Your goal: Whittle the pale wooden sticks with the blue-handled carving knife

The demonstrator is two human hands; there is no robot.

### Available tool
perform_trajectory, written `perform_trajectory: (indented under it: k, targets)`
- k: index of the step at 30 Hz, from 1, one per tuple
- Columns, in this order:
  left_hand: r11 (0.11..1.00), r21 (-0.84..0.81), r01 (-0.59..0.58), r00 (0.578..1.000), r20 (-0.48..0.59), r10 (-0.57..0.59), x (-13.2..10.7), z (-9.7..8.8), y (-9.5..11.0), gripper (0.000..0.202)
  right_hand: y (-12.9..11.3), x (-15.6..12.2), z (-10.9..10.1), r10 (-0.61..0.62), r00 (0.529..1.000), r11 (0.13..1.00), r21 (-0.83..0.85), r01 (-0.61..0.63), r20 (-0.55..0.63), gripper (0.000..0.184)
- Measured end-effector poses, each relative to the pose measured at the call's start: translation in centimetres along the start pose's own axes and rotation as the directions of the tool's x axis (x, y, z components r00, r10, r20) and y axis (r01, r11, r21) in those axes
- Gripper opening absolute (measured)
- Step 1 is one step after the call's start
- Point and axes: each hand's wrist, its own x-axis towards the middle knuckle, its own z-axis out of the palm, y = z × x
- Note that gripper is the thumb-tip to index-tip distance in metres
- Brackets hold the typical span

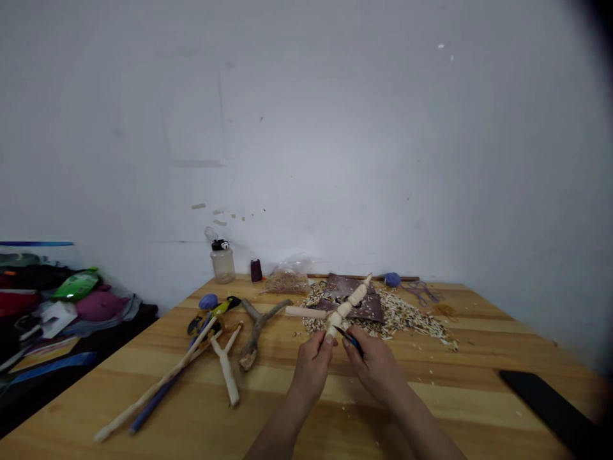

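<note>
The left hand (312, 370) grips the near end of a peeled forked branch (345, 308), and the right hand (376, 365), just beside it, clamps a small knife (352, 340) against the wood. The branch's long axis slants far and right from the hands, its side fork pointing left, above wood shavings (407, 319) on the bench (479, 390).

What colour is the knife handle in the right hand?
The knife handle in the right hand is dark blue and black, best seen in the head view.
</note>
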Motion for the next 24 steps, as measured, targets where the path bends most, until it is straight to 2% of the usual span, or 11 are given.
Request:
perform_trajectory:
  k: [5, 11, 14, 17, 20, 22, 24]
  targets:
    - [0.995, 0.081, -0.049, 0.999, 0.018, 0.048, -0.2, -0.1, 0.5, 0.040, -0.2, 0.0, 0.0, -0.003, 1.000, 0.999, -0.055, 0.004, 0.006, 0.020]
    - [0.932, 0.328, -0.152, 0.988, 0.075, 0.135, -0.5, -0.7, 1.4, 0.034, -0.3, -0.2, 0.0, -0.006, 1.000, 0.994, -0.109, 0.009, 0.027, 0.022]
    - [0.841, 0.505, -0.194, 0.981, 0.113, 0.159, -0.7, -0.8, 1.8, 0.032, -0.5, -0.2, -0.1, 0.008, 1.000, 0.992, -0.125, -0.004, 0.028, 0.023]
    - [0.683, 0.702, -0.202, 0.979, 0.159, 0.126, -0.9, -0.7, 2.4, 0.034, -0.4, -0.1, 0.2, 0.020, 0.999, 0.992, -0.126, -0.016, 0.034, 0.025]
    - [0.549, 0.816, -0.181, 0.983, 0.157, 0.092, -1.3, -0.4, 3.0, 0.035, -0.2, 0.0, 0.6, 0.047, 0.998, 0.996, -0.082, -0.045, 0.034, 0.026]
    - [0.517, 0.840, -0.163, 0.986, 0.128, 0.103, -1.4, -0.1, 3.2, 0.036, 0.0, 0.1, 0.8, 0.051, 0.998, 0.999, -0.003, -0.051, 0.029, 0.025]
    - [0.546, 0.825, -0.146, 0.987, 0.084, 0.136, -1.3, 0.0, 2.9, 0.036, 0.0, 0.2, 0.7, 0.027, 0.999, 0.994, 0.104, -0.030, 0.031, 0.023]
